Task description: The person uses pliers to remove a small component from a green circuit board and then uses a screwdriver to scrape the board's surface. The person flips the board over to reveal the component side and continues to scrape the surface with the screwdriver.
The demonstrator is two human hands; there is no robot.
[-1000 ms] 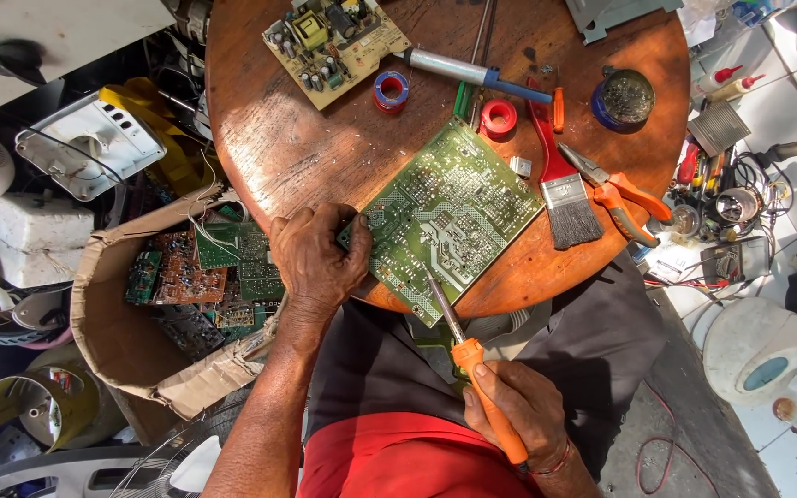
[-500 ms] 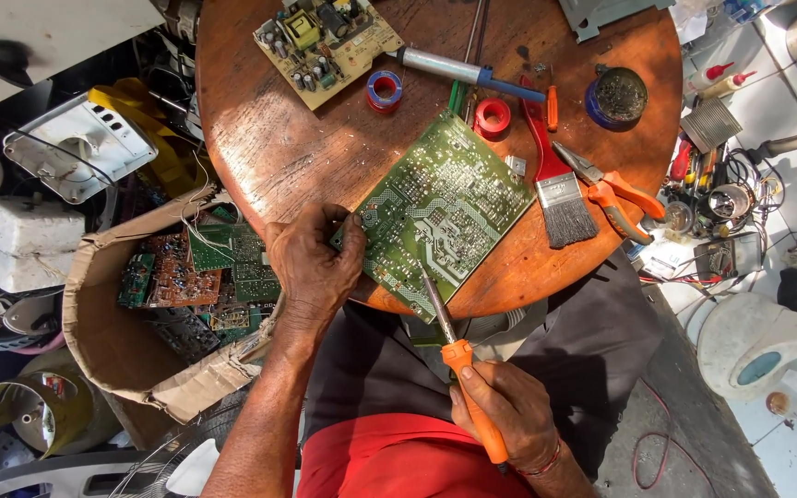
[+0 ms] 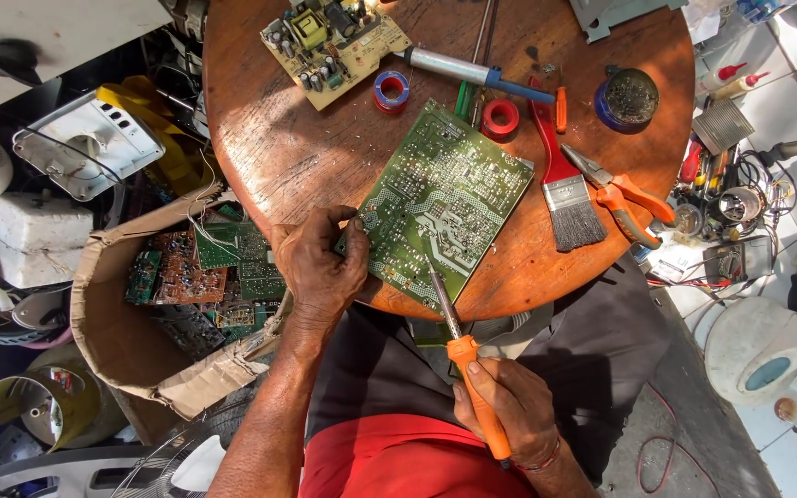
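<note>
1. Head view, change vs. earlier frames: soldering iron (image 3: pixel 461 364) with orange handle was pulled a bit lower and nearer to the body; tip was resting on the lower edge of the green circuit board (image 3: pixel 445 207), about same spot as half a sec. before. Board itself stayed put, solder side up, tilted, on near part of the round wooden table (image 3: pixel 269 138).
2. Left hand (image 3: pixel 320 267): was kept at the board's left corner, fingers curled and pinching the edge betw. thumb and forefinger. No shift seen here.
3. Right hand (image 3: pixel 509 410): fingers wrapped tight around the orange handle, thumb along it; hand was over the lap, off the table.
4. Meaning, as judgement: small repositioning only, prob. aiming at one joint near the board's edge; work on board looked ongoing, not finished.
5. Packages, labels, signs:
   - Cardboard box (image 3: pixel 113 323), brown, open, torn flaps, left of the lap, below table level; filled w/ green and brown boards.
   - Round tin (image 3: pixel 626 97), blue rim, dark inside, far right on table.
   - Tape rolls: blue one (image 3: pixel 391 89) and red one (image 3: pixel 500 117), near table centre.
   - Beige board (image 3: pixel 334 41) w/ components at far edge.
   - Brush (image 3: pixel 565 194) w/ red handle and orange pliers (image 3: pixel 624 195) right of green board.
   - Printed marks too small to tell.
</note>
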